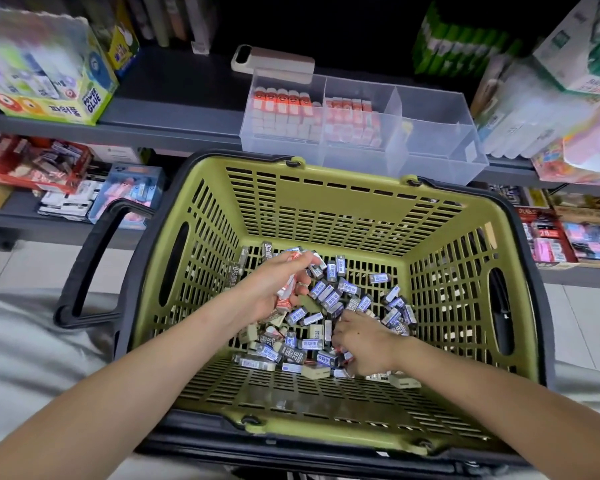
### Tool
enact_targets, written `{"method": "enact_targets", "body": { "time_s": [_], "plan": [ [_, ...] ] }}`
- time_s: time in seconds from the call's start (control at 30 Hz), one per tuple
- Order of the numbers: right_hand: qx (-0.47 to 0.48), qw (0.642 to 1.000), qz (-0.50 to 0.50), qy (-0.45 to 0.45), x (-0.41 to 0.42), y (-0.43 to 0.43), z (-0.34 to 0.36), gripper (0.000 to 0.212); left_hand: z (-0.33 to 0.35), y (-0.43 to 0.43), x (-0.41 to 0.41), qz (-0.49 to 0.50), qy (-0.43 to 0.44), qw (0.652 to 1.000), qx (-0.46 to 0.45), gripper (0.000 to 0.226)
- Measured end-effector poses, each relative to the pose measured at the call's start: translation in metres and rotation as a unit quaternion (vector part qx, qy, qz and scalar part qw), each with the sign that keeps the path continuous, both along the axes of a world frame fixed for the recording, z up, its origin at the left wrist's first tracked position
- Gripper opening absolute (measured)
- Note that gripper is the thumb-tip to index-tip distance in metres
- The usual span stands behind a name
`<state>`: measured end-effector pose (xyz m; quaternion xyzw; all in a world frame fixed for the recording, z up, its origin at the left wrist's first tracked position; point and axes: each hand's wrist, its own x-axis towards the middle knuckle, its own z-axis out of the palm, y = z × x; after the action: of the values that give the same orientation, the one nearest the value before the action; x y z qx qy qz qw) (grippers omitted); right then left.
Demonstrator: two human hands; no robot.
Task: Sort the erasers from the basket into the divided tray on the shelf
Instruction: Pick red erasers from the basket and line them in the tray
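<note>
Gathering orange-sleeved erasers [283,296] in left hand [269,289], clenched round several for single trip to divided tray [433,133] beyond; right hand [361,344] digging eraser pile [326,299] beside it, grasp impossible to tell.

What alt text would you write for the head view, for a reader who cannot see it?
In a green basket of loose erasers, the left hand grips red-and-white erasers and the right hand digs into the pile. Behind, a clear divided tray on the shelf has its left and middle compartments stocked.
</note>
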<state>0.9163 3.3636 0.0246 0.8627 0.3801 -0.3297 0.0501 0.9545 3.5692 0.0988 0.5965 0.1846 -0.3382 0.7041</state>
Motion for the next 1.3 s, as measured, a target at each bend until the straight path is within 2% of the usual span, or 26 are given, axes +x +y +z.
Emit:
{"method": "enact_targets", "body": {
  "time_s": [0.17, 0.37, 0.5, 0.57, 0.6, 0.73, 0.87, 0.93, 0.97, 1.03, 1.07, 1.1, 1.13, 1.17, 1.23, 1.3],
  "plan": [
    [-0.022, 0.996, -0.043, 0.073, 0.000, 0.003, 0.003, 0.044, 0.001, 0.001, 0.001, 0.008, 0.004, 1.000, -0.006, 0.030],
    [-0.050, 0.994, -0.010, 0.094, 0.003, 0.016, 0.004, 0.031, -0.001, 0.003, 0.001, 0.011, 0.005, 1.000, -0.004, 0.030],
    [-0.045, 0.990, -0.035, 0.132, 0.000, 0.010, 0.001, 0.031, -0.002, 0.005, 0.003, 0.016, 0.003, 1.000, -0.003, 0.027],
    [-0.043, 0.986, -0.050, 0.155, 0.002, 0.013, 0.002, 0.023, -0.003, 0.006, 0.003, 0.016, 0.005, 1.000, -0.003, 0.027],
    [-0.046, 0.986, -0.049, 0.155, 0.002, 0.016, 0.002, 0.018, -0.003, 0.006, 0.002, 0.014, 0.006, 1.000, -0.002, 0.028],
    [-0.078, 0.992, -0.022, 0.096, -0.004, 0.022, -0.002, 0.023, -0.004, 0.007, 0.000, 0.008, 0.012, 1.000, -0.005, 0.029],
    [0.000, 0.992, -0.092, 0.091, 0.002, 0.018, 0.009, 0.021, -0.007, 0.007, 0.001, -0.015, 0.013, 1.000, -0.002, 0.020],
    [0.094, 0.962, -0.226, 0.124, 0.014, 0.015, 0.027, 0.018, -0.008, 0.007, 0.002, -0.017, 0.015, 1.000, -0.009, 0.019],
    [0.161, 0.925, -0.306, 0.159, 0.020, 0.014, 0.039, 0.011, -0.007, 0.006, 0.002, -0.019, 0.014, 1.000, -0.015, 0.021],
    [0.294, 0.813, -0.432, 0.258, 0.032, 0.014, 0.062, 0.001, -0.007, 0.005, 0.002, -0.025, 0.014, 0.999, -0.034, 0.031],
    [0.343, 0.758, -0.468, 0.297, 0.038, 0.015, 0.071, 0.005, -0.006, 0.004, 0.001, -0.027, 0.021, 0.998, -0.046, 0.038],
    [0.376, 0.719, -0.487, 0.324, 0.042, 0.017, 0.079, 0.009, -0.005, 0.002, 0.001, -0.033, 0.031, 0.997, -0.055, 0.047],
    [0.396, 0.699, -0.489, 0.340, 0.044, 0.022, 0.085, 0.014, -0.004, 0.001, 0.001, -0.052, 0.041, 0.996, -0.062, 0.056],
    [0.408, 0.695, -0.483, 0.343, 0.045, 0.028, 0.090, 0.015, -0.002, 0.000, 0.000, -0.081, 0.043, 0.993, -0.071, 0.061],
    [0.416, 0.704, -0.468, 0.335, 0.044, 0.039, 0.095, 0.013, 0.001, -0.001, -0.002, -0.104, 0.046, 0.987, -0.113, 0.061],
    [0.436, 0.684, -0.476, 0.340, 0.041, 0.044, 0.096, 0.034, 0.003, 0.004, -0.003, -0.077, 0.056, 0.985, -0.141, 0.062]
  ]
}}
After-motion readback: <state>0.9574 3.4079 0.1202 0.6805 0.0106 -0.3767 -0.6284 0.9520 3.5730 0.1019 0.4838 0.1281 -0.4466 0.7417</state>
